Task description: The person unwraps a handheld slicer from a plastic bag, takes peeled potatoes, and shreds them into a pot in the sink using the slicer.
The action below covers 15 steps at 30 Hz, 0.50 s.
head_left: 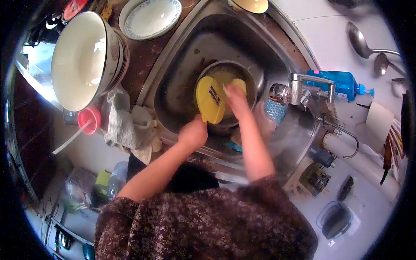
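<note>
Over a metal basin (255,78) of cloudy water in the sink, my left hand (193,134) is closed on the lower edge of a flat, oval yellow lid (209,102). The lid is tilted up and carries dark print. My right hand (237,102) is beside the lid's right side, fingers bent around a small pale-yellow piece (239,85). Whether that piece is a sponge or a cloth, I cannot tell. The sink (173,93) surrounds both hands, and the basin's near part is partly hidden by them.
The faucet (296,91) reaches over the sink's right side, near a blue textured item (275,112). A blue soap bottle (333,85) lies behind it. Stacked bowls (80,60), an oval dish (152,18), a grey cloth (123,121) and a pink cup (89,120) are at left.
</note>
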Each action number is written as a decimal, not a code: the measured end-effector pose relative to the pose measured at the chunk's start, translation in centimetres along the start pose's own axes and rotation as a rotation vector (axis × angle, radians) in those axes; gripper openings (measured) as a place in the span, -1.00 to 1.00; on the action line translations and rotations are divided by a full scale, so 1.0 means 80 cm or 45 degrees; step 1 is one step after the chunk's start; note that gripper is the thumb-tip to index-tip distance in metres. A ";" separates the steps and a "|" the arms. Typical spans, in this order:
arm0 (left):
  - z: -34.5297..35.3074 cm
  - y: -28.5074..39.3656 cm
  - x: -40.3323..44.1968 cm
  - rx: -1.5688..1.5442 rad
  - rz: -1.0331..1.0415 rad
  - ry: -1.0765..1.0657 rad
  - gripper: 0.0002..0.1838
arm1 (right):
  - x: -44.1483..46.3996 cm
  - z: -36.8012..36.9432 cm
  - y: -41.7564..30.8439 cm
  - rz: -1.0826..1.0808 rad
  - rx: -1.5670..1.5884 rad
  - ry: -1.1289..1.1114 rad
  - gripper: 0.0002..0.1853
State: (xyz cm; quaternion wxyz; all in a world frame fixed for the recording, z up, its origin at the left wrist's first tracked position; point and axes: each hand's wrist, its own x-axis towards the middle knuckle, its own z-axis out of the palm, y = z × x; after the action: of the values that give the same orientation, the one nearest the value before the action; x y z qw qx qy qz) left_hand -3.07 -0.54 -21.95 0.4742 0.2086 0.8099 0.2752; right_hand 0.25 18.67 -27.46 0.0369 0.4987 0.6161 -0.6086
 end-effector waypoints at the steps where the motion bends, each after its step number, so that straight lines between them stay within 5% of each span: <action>1: -0.003 0.003 -0.001 0.003 0.006 0.001 -0.78 | -0.009 -0.003 -0.003 0.080 0.231 -0.050 -0.79; 4: -0.008 0.009 -0.007 -0.034 -0.058 -0.017 -0.76 | -0.023 -0.016 0.004 -0.091 -0.102 0.073 -0.77; 15: -0.016 0.021 -0.018 0.023 0.089 0.059 -0.76 | -0.041 -0.015 0.016 -0.349 -0.282 0.182 -0.73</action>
State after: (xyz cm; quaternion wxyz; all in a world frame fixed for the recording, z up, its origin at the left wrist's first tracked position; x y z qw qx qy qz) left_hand -3.39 -0.45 -19.45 0.4435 0.2346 0.8153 0.2891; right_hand 3.39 17.47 -25.92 -0.0356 0.4449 0.7427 -0.4992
